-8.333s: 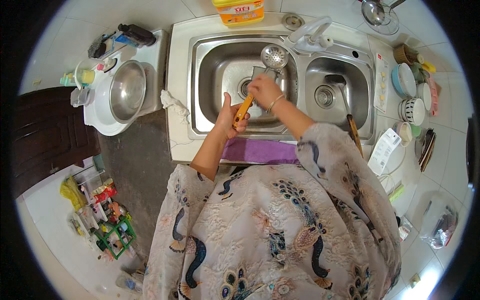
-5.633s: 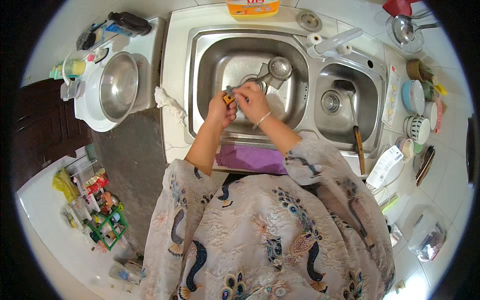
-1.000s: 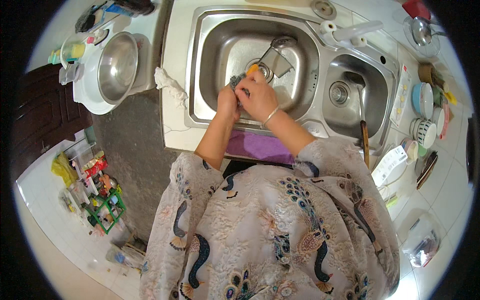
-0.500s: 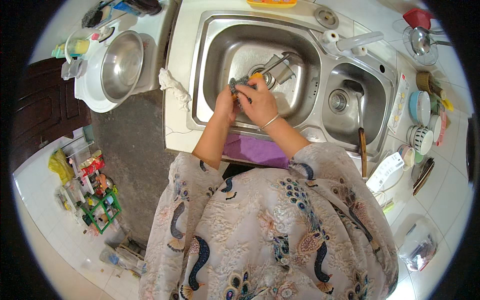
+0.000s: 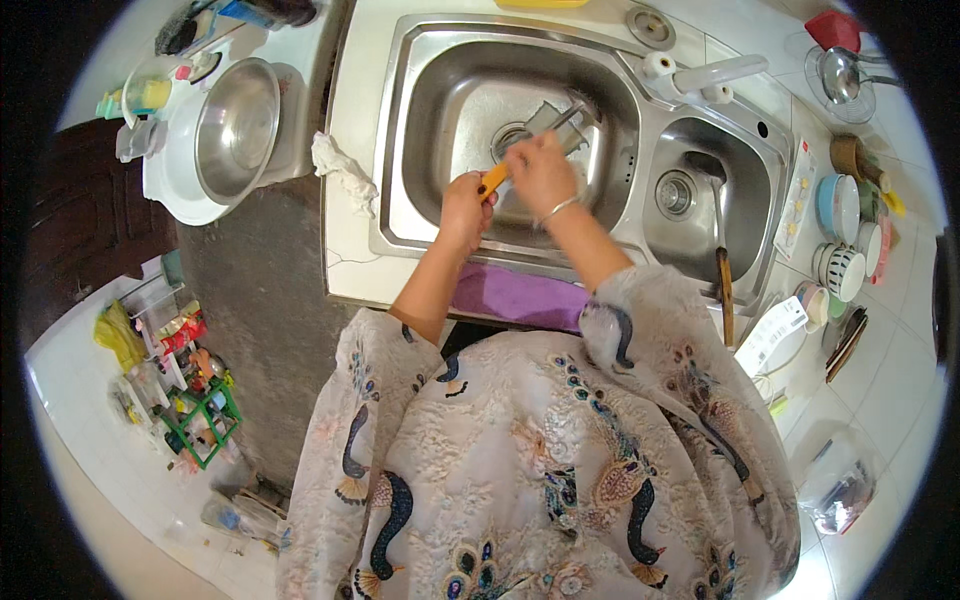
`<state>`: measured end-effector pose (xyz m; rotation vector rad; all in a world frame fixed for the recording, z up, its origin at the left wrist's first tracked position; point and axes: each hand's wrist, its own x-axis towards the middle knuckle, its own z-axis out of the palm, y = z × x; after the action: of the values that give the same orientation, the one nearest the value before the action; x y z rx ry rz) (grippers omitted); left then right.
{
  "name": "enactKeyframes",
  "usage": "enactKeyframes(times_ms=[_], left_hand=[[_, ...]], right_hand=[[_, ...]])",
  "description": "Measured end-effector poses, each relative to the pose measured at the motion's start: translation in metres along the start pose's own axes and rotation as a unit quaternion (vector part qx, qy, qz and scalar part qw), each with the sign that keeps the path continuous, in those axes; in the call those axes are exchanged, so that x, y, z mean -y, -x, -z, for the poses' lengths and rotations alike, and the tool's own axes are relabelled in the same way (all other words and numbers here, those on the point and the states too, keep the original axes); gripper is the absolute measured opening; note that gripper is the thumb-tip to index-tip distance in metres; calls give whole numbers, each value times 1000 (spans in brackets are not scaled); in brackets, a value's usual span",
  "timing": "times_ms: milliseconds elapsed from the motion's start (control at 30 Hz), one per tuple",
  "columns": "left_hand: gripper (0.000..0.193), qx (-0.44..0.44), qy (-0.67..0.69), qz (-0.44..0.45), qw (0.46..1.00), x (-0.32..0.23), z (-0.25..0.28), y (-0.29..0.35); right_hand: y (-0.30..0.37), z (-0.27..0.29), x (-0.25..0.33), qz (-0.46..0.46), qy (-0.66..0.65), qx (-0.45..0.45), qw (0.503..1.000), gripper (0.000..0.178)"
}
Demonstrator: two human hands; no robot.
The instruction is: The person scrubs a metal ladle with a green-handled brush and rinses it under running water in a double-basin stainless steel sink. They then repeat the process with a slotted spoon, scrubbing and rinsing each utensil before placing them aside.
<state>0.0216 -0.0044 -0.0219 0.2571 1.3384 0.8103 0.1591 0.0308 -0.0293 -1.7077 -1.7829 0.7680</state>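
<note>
Over the large steel sink basin [image 5: 450,100], my left hand [image 5: 464,212] is closed around the orange handle [image 5: 494,180] of a metal utensil. My right hand [image 5: 545,172], blurred by motion, is wrapped round the utensil farther along, where handle meets shaft. The steel wool scourer seen in its fingers earlier is now hidden under the hand. Beyond my right hand the metal shaft [image 5: 570,114] points to the far right of the basin. A grey flat piece beside it may be the utensil's head; its shape is hard to make out. The drain [image 5: 510,138] lies beneath.
A ladle-like tool with a wooden handle [image 5: 725,290] leans in the smaller basin [image 5: 660,240]. The faucet [image 5: 720,76] stands behind it. Bowls [image 5: 840,270] line the right counter. A white cloth [image 5: 343,172] lies left of the sink; a purple cloth [image 5: 520,296] covers its front edge.
My right hand has slid away from my left, up and right along the utensil, uncovering the orange handle. The grey scourer has gone out of sight. My left hand has barely moved.
</note>
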Motion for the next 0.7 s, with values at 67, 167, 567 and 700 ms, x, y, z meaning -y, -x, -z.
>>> enactKeyframes(times_ms=[67, 167, 567, 700], left_hand=[[26, 6, -1, -16, 1000, 1, -9, 5], [26, -72, 35, -48, 996, 7, -17, -3], [43, -30, 62, -11, 998, 17, -2, -5], [65, 42, 39, 20, 998, 13, 4, -2]], right_hand=[[-14, 9, -9, -34, 25, 14, 999, 9], [23, 4, 22, 92, -18, 12, 996, 9], [32, 2, 33, 38, -48, 30, 998, 14], [-1, 11, -1, -33, 65, 22, 997, 11]])
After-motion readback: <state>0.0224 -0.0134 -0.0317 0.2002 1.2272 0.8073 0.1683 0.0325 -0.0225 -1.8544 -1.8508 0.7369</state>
